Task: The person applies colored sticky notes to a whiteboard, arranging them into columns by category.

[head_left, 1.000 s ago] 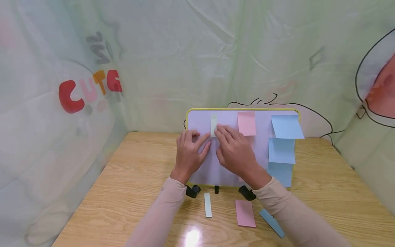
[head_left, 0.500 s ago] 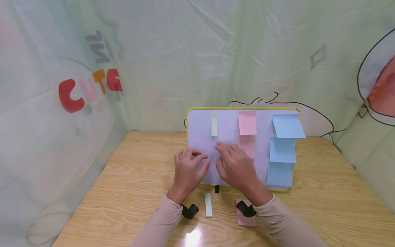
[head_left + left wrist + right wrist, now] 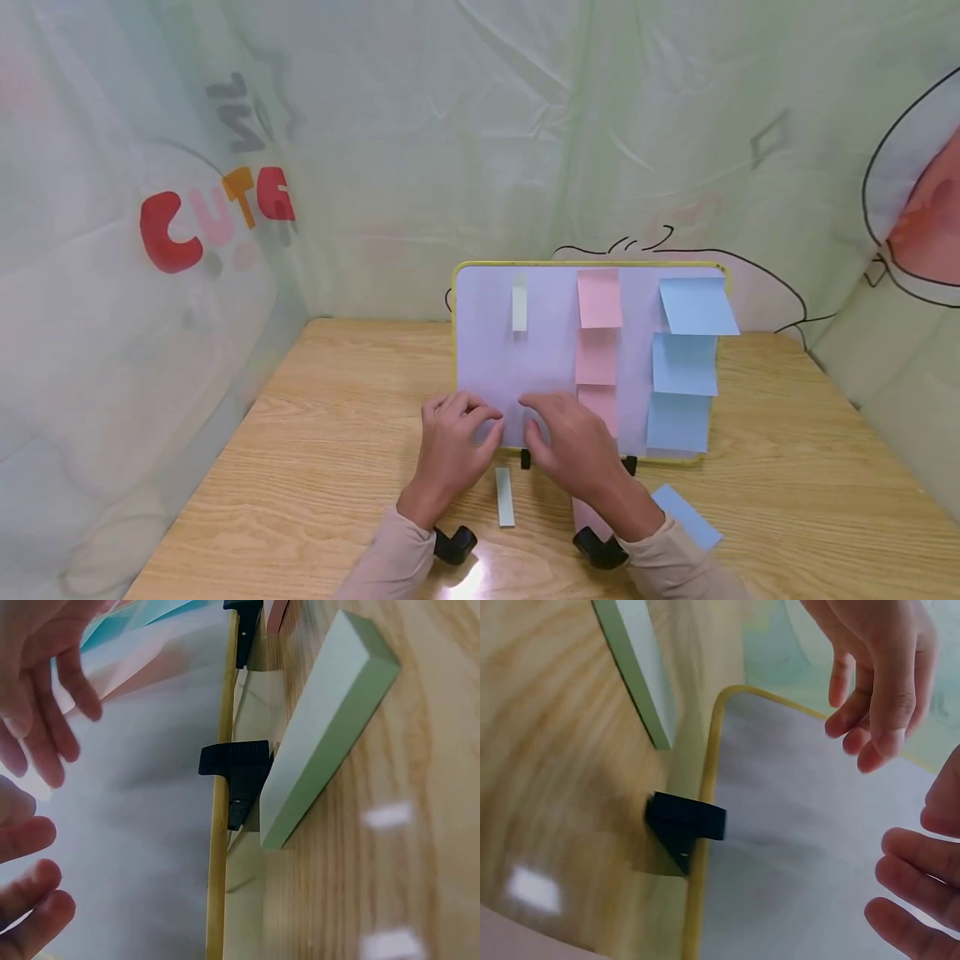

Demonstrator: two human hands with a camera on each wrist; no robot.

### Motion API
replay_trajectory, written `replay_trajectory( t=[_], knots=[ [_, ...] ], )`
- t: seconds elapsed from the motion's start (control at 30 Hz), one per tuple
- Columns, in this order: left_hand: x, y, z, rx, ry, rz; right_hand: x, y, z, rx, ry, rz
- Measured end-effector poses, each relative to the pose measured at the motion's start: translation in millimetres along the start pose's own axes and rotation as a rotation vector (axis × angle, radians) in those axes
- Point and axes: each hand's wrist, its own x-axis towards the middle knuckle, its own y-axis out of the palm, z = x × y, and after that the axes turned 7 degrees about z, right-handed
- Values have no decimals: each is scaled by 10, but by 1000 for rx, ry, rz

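A small whiteboard (image 3: 487, 350) with a yellow frame leans upright on the table. Before its lower half hovers my left hand (image 3: 452, 437), fingers loosely bent and holding nothing. A short gap away, the right hand (image 3: 576, 446) is also without any object, its thumb apart from the fingers. One narrow pale green sticky note (image 3: 520, 307) hangs high on the board. Pink sticky notes (image 3: 599, 298) form a column to its right, and blue sticky notes (image 3: 684, 364) run down the right edge. The right hand partly covers the lowest pink note.
On the table (image 3: 337, 417) lies a thick pale green note pad (image 3: 330, 727), just in front of the board. A pink pad (image 3: 588, 518) is partly hidden by the right arm, with a blue pad (image 3: 688, 517) beside it. Black feet (image 3: 682, 817) clip the board's bottom edge.
Both hands have left the green note and moved down the board toward its bottom edge. The green note stays hanging in place, and the lower pink notes have come into view.
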Motion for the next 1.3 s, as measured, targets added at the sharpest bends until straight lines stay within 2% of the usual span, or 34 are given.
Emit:
replay_trajectory(
  t=[0.1,0.27,0.37,0.5,0.87,1.07,1.3],
  knots=[
    [-40,-8,1,5,-4,4,-55,23,20,27,20,23],
    [-105,-30,14,-7,38,6,-121,73,66,60,21,61],
    [-149,-47,25,-35,54,37,-152,117,103,82,28,102],
    [-215,-82,23,-64,33,136,-209,166,145,110,29,175],
    [-328,-129,-8,-97,-103,457,-370,156,242,161,23,452],
    [-340,-135,8,-99,-114,573,-428,163,265,161,-23,516],
    [-362,-134,30,-113,-103,645,-473,163,265,130,-34,570]
  ],
)
